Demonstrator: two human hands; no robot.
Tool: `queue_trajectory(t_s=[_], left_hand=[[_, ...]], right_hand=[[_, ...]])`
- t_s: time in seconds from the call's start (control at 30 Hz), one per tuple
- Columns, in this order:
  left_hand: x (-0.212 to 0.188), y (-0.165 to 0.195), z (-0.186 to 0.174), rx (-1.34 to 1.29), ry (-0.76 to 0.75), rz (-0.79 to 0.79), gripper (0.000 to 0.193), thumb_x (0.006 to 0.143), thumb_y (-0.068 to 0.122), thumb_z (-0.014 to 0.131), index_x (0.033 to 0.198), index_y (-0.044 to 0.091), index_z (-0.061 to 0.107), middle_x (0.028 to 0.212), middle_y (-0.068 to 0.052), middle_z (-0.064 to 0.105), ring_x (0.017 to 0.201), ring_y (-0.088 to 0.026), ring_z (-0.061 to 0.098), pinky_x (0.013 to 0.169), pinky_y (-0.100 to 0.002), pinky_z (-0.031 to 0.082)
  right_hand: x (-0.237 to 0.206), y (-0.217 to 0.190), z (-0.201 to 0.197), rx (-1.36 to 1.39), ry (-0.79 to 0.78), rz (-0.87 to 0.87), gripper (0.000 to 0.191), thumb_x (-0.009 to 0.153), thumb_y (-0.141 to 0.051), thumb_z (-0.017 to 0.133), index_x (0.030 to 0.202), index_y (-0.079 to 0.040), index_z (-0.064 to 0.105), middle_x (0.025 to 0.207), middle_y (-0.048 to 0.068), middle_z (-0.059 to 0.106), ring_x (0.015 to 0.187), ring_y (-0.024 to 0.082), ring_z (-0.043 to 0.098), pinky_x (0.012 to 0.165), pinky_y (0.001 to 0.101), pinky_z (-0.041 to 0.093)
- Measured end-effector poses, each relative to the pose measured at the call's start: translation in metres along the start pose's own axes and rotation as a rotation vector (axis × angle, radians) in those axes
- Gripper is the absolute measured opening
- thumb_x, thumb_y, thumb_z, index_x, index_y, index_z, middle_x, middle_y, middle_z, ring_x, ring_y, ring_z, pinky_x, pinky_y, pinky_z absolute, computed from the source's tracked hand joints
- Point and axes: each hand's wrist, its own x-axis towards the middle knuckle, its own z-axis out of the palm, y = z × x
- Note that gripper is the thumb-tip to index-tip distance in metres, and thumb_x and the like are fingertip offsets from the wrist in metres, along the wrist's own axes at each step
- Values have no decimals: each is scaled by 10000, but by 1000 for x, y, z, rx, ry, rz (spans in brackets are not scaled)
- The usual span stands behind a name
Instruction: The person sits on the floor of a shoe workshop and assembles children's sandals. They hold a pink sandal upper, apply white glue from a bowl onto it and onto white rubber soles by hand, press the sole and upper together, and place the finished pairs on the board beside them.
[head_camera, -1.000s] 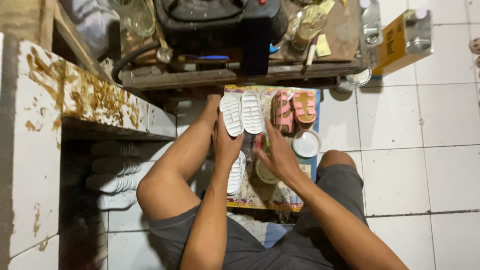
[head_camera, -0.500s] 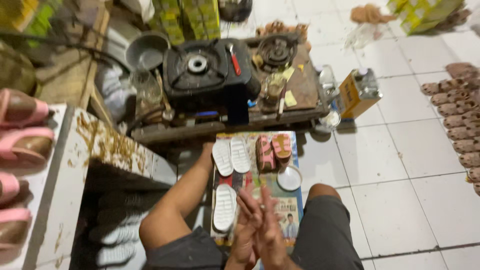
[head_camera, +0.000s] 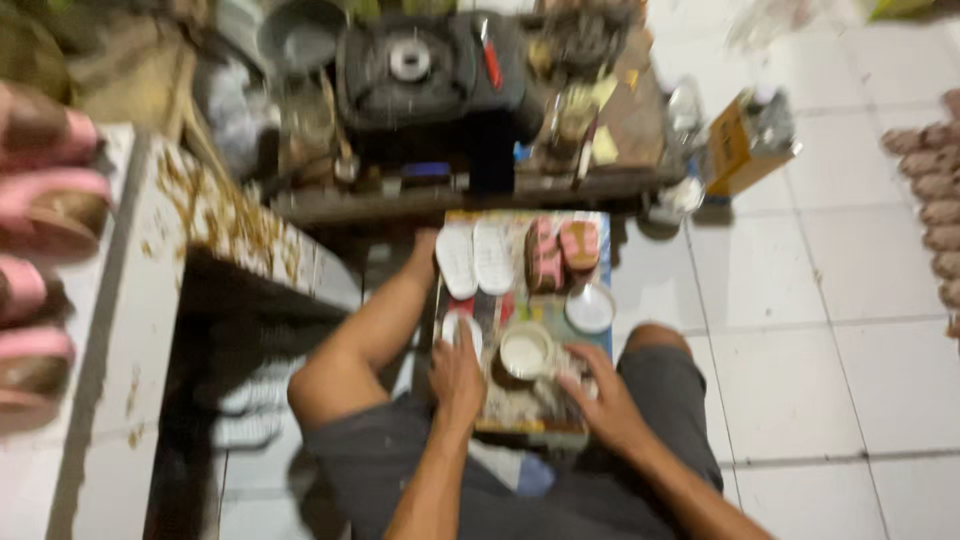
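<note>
The picture is blurred. I sit on the floor with my knees apart around a printed mat (head_camera: 590, 265). My left hand (head_camera: 455, 378) lies on a white shoe sole (head_camera: 452, 328) at the mat's left edge and grips it. My right hand (head_camera: 603, 398) rests at the mat's near right, fingers against a round open tin (head_camera: 525, 352) with a pale inside; the blur hides whether it grips the tin. A white round lid (head_camera: 590, 308) lies beside the tin. Farther off on the mat are two white soles (head_camera: 475, 257) and a pair of pink sandals (head_camera: 560, 252).
A low wooden bench (head_camera: 470, 190) with a black gas stove (head_camera: 425, 70) and small tools stands beyond the mat. A yellow box (head_camera: 738, 145) sits at the right. Pink sandals (head_camera: 45, 205) line a stained white shelf on the left. Brown sandals (head_camera: 935, 190) lie on the white tiles.
My hands were joined close in front of me; now they are apart, the left on the white sole and the right by the tin. The view has tilted down slightly.
</note>
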Motion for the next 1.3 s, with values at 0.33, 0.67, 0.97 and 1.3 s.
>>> queue_trajectory(t_s=[0.33,0.67,0.97,1.3], left_hand=[[-34,-13,-49,-1712,-57,-22,374,1004,66,635,1361,-25,572,1155,-138,727,948,-193,714,811,-332,596],[-115,5,-109,-1876,-203,49,451,1020,105,562,1435,15,409,1203,-150,679,1033,-210,702,912,-343,581],[-155,20,-160,-1238,-264,241,493,972,15,611,1449,-11,488,1227,-93,706,1114,-142,653,983,-296,524],[-166,41,-187,-1459,-489,185,526,969,24,619,1476,-20,489,1216,-101,705,1049,-110,654,886,-258,564]], right_hand=[[41,5,-3,-668,-196,-457,666,884,-474,753,1437,-149,576,1571,311,316,1452,487,300,1159,577,333],[58,4,-7,-650,-160,-754,407,857,-303,821,1151,-40,721,1474,254,505,1423,423,422,1181,564,380],[1,-78,-43,-206,-15,-718,570,1005,-588,556,1188,-78,733,1402,199,582,1441,370,462,1219,518,396],[-19,-116,-37,-152,-3,-925,823,957,-815,381,1208,-107,716,1462,171,528,1470,317,356,1285,514,301]])
